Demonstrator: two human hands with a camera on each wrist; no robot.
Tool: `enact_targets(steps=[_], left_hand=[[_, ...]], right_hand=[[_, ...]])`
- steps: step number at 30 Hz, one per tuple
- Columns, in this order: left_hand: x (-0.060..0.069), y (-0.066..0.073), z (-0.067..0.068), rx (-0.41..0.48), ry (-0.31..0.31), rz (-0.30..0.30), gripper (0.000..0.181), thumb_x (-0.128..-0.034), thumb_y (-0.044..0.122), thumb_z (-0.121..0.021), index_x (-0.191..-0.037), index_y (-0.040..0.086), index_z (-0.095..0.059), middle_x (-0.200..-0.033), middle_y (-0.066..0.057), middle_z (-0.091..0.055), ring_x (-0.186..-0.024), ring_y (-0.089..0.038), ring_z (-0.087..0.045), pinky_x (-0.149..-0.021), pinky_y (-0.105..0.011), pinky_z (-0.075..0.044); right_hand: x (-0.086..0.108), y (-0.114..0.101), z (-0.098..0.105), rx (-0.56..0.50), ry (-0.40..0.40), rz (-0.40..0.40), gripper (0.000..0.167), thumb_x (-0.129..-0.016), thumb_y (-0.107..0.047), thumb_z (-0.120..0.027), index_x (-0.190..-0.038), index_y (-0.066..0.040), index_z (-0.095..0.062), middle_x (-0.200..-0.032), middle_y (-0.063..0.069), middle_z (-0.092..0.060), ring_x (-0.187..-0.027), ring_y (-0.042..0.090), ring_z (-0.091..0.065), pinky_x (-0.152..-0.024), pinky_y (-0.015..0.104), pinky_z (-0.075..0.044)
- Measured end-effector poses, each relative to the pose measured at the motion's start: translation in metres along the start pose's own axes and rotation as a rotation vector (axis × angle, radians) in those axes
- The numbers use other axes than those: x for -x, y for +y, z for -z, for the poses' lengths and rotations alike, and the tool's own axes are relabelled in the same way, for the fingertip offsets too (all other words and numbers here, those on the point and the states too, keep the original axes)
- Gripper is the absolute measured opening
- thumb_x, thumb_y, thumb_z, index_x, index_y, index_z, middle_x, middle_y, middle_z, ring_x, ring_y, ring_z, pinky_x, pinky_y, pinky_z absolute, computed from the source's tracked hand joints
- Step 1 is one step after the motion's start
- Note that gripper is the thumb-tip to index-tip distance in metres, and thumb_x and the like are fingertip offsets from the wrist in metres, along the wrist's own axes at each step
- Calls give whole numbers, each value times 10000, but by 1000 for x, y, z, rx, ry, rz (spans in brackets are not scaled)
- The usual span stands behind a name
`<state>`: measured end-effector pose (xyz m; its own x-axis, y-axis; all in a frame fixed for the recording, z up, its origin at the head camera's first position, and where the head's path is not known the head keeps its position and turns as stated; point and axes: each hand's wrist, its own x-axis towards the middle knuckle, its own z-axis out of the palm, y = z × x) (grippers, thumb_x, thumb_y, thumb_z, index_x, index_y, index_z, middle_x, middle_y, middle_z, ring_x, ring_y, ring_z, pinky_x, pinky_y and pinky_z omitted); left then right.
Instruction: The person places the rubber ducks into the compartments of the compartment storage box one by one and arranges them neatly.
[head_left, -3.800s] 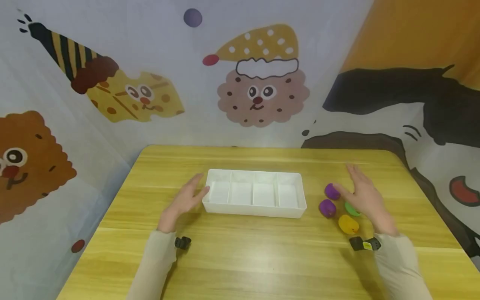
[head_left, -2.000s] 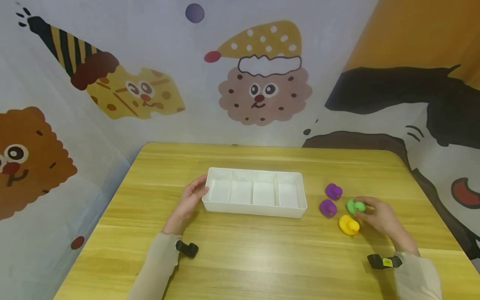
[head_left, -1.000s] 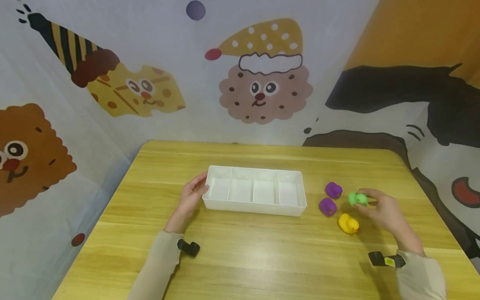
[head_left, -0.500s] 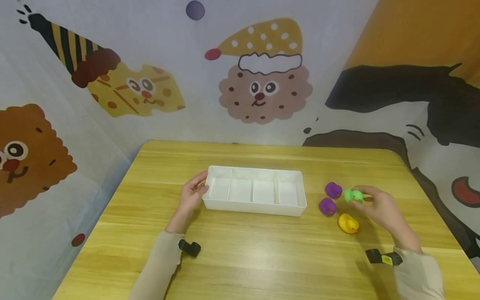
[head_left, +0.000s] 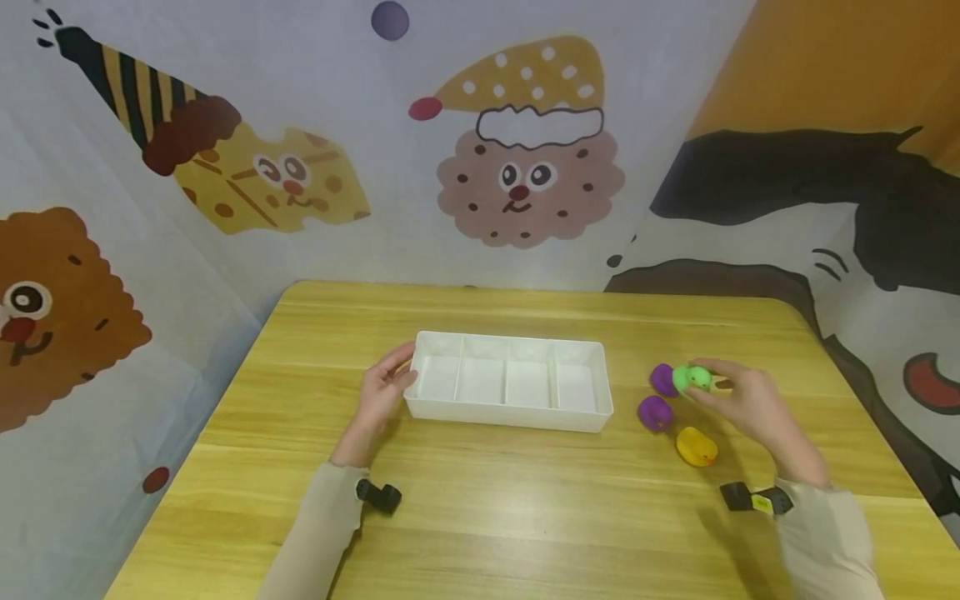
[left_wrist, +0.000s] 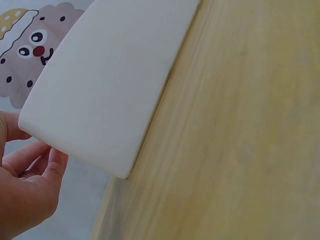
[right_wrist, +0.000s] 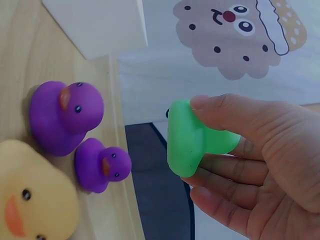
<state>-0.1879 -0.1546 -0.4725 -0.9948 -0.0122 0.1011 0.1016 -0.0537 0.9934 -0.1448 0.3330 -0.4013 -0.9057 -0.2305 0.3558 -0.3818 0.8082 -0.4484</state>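
A green rubber duck [head_left: 692, 379] is pinched between the thumb and fingers of my right hand [head_left: 753, 404], raised above the table. Behind it in the head view, a purple duck [head_left: 663, 380] is partly covered. Another purple duck [head_left: 656, 414] and a yellow duck [head_left: 697, 447] sit close by on the table. My left hand [head_left: 378, 396] holds the left end of a white divided box [head_left: 510, 417]. In the left wrist view the thumb is at the upper corner of the box [left_wrist: 105, 85], with curled fingers [left_wrist: 55, 162] against its end.
The wooden table [head_left: 480, 517] carries the box near its middle, compartments facing up. A cloth printed with cartoon figures [head_left: 525, 192] hangs behind the table. Black cameras are strapped on both wrists, above light sleeves [head_left: 825, 533].
My right hand reached the green duck, gripped it, lifted it off the table and moved it left toward the purple ducks. My left hand came to the box's end and stays there.
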Motion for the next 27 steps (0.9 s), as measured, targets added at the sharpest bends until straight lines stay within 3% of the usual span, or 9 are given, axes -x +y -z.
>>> enact_targets(steps=[7, 19, 27], left_hand=[[0, 1, -1, 2, 17, 4, 413, -856, -158, -512, -1267, -151, -472, -1380, -229, -433, -1279, -313, -407, -1000, -224, -432], [-1, -1, -1, 10, 21, 2, 409, -854, -166, -509, -1261, -161, -469, -1378, -231, -437, -1274, -289, -411, -1041, -297, -404], [-1, -1, -4, 40, 61, 3, 409, -839, -179, -512, -1246, -167, -480, -1362, -251, -445, -1265, -337, -418, -1034, -317, -413]], right_hand=[[-10, -8, -1, -6, -5, 28, 407, -723, -20, -768, -1080, 107, -619, -954, 279, -658, -788, 405, -627, -666, 545, -541], [-29, -22, -10, -47, -50, 46, 412, -736, -21, -756, -1105, 95, -615, -991, 274, -654, -804, 414, -641, -662, 511, -560], [-40, -29, -17, -90, -75, 75, 401, -745, -16, -753, -1101, 102, -610, -986, 259, -659, -811, 411, -652, -654, 459, -578]])
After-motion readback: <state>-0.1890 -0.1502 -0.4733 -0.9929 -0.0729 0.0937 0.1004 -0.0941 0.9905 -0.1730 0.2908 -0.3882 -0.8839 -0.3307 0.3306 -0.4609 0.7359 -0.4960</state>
